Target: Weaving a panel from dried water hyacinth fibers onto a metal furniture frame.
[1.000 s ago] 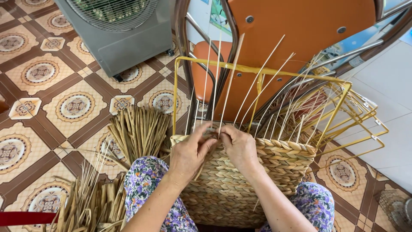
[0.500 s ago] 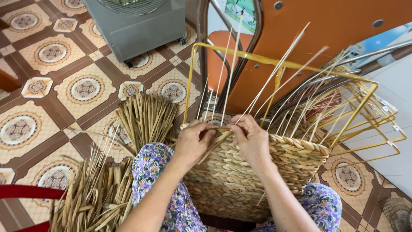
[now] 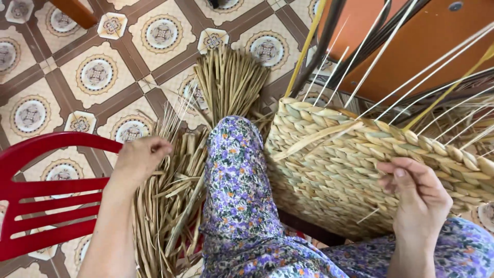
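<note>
Two hands apart, left hand (image 3: 140, 157) pinching dried reeds (image 3: 170, 195), right hand (image 3: 419, 198) gripping woven basket (image 3: 334, 154) wall, red chair (image 3: 36, 206) beside.

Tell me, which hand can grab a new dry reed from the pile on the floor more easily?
Probably the left hand. It hovers right over the pile of dry tan reed strips beside the floral-trousered knee, fingers curled. The right hand is far across, resting on the half-woven straw basket.

No packages, labels, signs or screens are to be seen in this view
</note>
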